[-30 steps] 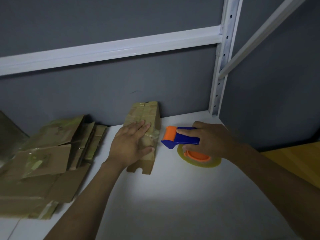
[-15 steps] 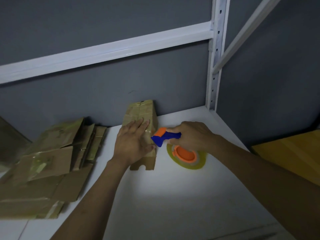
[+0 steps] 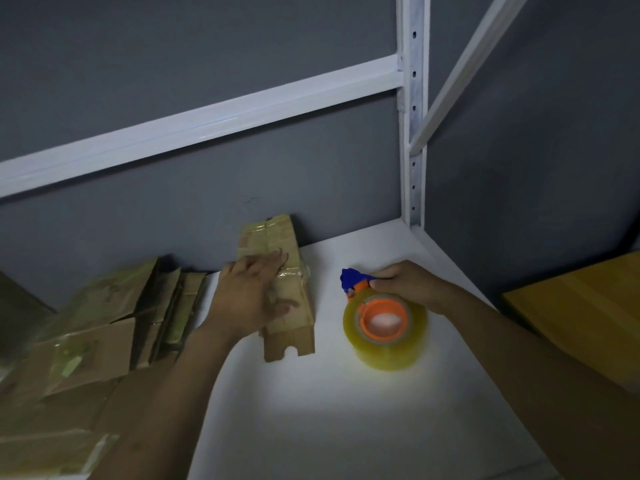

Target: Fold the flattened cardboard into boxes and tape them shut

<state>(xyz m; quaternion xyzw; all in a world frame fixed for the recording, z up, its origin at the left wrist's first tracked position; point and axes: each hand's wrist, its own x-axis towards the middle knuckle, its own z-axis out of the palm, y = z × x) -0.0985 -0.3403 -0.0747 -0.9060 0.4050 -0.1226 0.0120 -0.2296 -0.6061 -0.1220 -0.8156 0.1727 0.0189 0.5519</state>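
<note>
From over the person's shoulder, looking down at a white shelf [image 3: 329, 410] set against a grey wall [image 3: 173, 46], a narrow cardboard box [image 3: 298, 323] lies lengthwise near the middle. Its far end is up against the wall, and a band of clear tape crosses its top. The left hand [image 3: 252, 299] lies on it palm down, fingers straight and spread over the taped part, slightly blurred. Just to the right, apart from the box, the right hand [image 3: 405, 285] has its fingers curled round the blue handle of a tape dispenser [image 3: 349, 280]. The dispenser's roll of tape [image 3: 384, 355], yellowish on an orange hub, rests on the shelf in front of that hand. At the left edge a pile of flattened cardboard [image 3: 86, 341] is spread over the shelf, some pieces leaning on the wall. A white upright post [image 3: 412, 133] stands at the back right corner, a white crossbar [image 3: 207, 123] runs left from it, and a yellow wooden surface [image 3: 588, 306] shows beyond the shelf's right side.
</note>
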